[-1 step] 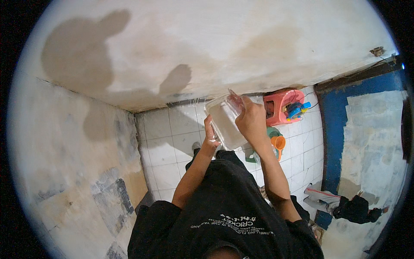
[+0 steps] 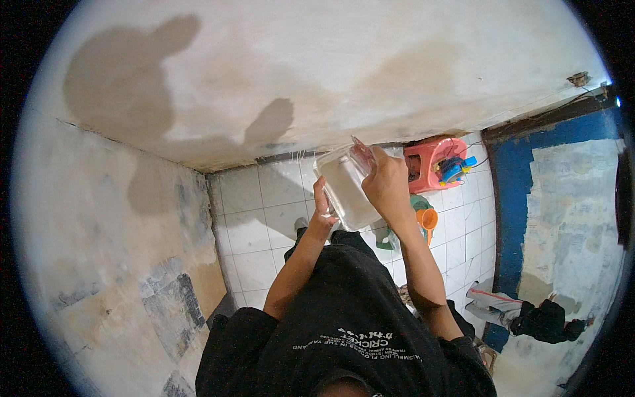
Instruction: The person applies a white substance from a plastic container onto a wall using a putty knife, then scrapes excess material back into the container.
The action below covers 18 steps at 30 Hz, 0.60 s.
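My left hand (image 2: 322,206) supports the near left side of a clear, rectangular plastic container (image 2: 331,161), thumb along its rim. Whitish material shows inside it; I cannot tell whether it is paste or liquid. My right hand (image 2: 386,182) is closed over the container's right side, gripping a thin, flat, pinkish see-through piece (image 2: 361,153) whose tip points up toward the wall. The kind of this piece is not clear. White smears mark the fingers of my left hand.
Ahead stands a patchy wall (image 2: 317,66). On the tiled floor to the right are a pink plastic stool (image 2: 431,149) with a blue-and-black item (image 2: 452,170), an orange dipper (image 2: 428,218) and a green container (image 2: 383,239). Another person (image 2: 546,321) is by the blue-edged wall (image 2: 512,192).
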{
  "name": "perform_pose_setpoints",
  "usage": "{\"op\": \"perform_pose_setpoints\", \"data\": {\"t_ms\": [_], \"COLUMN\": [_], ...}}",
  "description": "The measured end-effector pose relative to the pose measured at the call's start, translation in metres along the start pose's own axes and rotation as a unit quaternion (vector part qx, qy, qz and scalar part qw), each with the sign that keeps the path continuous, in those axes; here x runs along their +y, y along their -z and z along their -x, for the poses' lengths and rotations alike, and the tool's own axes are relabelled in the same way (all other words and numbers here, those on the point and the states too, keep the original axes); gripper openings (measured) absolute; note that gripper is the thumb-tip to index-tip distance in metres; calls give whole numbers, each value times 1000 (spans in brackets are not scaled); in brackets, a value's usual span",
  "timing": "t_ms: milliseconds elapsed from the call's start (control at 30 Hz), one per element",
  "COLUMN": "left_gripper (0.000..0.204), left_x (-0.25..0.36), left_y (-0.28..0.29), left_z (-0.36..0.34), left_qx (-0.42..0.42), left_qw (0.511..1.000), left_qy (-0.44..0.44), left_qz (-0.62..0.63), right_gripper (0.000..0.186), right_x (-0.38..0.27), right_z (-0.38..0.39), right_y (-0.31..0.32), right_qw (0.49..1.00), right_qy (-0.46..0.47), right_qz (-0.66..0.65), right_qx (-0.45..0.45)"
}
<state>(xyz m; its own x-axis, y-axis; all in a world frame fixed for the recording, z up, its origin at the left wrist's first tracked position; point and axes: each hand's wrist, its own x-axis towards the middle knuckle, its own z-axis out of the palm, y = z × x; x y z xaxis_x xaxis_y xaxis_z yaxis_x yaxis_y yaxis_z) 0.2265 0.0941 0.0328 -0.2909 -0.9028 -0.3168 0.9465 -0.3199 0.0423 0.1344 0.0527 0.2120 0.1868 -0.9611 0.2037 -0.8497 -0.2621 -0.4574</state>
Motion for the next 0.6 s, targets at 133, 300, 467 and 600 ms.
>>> {"op": "perform_pose_setpoints", "data": {"t_ms": [133,300,467,600], "left_gripper": [57,57,53,55], "left_x": [-7,-1,0,-7], "left_y": [-43,-16,-15,-45], "left_z": [22,2,-2,18], "left_qx": [-66,39,6,-112], "left_qw": [974,999,1000,965], "left_qy": [-161,-17,2,-206], "left_qz": [-146,-27,9,-117], "right_gripper": [25,40,38,20], "right_x": [-8,-19,-5,-23], "right_z": [8,10,9,24], "right_y": [-11,-14,-11,-26], "right_qw": [999,998,1000,999], "right_qy": [20,28,-10,20], "right_qz": [-30,-62,-26,-47], "right_qx": [-12,-8,-14,-9]}}
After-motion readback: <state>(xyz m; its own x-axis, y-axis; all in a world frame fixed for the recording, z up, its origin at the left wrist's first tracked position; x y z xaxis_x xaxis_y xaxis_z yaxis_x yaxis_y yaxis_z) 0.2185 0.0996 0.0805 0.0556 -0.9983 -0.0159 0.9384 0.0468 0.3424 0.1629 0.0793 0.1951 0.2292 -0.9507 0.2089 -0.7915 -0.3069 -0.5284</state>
